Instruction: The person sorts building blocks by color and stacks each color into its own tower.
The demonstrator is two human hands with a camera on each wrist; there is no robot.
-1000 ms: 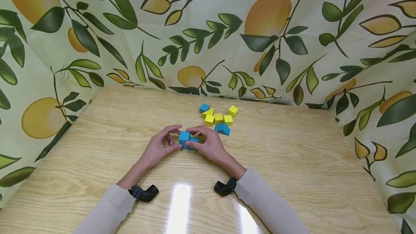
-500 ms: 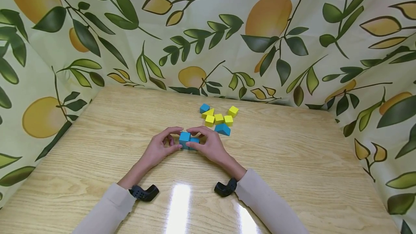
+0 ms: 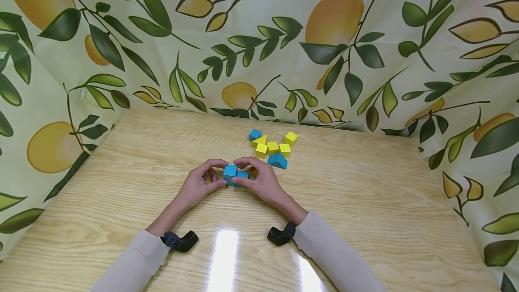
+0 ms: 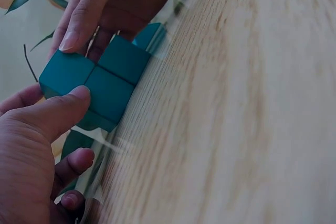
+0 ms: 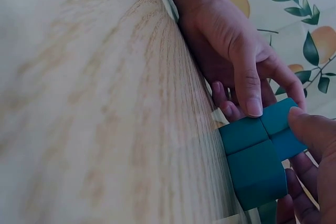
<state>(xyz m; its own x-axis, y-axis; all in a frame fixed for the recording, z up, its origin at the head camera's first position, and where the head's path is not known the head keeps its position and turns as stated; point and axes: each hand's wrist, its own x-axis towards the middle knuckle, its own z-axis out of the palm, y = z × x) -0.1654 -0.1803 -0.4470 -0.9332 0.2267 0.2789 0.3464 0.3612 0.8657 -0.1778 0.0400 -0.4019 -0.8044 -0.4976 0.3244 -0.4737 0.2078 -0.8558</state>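
Three blue cubes form a step on the table: two side by side, with an upper blue cube (image 3: 230, 171) on the left one. My left hand (image 3: 199, 180) pinches the lower left blue cube (image 4: 111, 98) between thumb and index finger, the thumb on its front face. My right hand (image 3: 261, 179) pinches the upper cube, its thumb on the front and its index finger reaching behind. The lower right blue cube (image 5: 257, 174) stands under my right palm. The back faces of the cubes are hidden.
Behind the hands lie a blue triangular block (image 3: 277, 161), several yellow cubes (image 3: 261, 150), a yellow triangular block (image 3: 259, 141) and another blue cube (image 3: 254, 134). A patterned cloth (image 3: 251, 44) rises along the table's (image 3: 348, 202) back and sides. Black cameras sit on both wrists.
The upper blue cube has shifted slightly down and now lines up with the lower left cube. Both hands stay in nearly the same place, and the other blocks have not moved.
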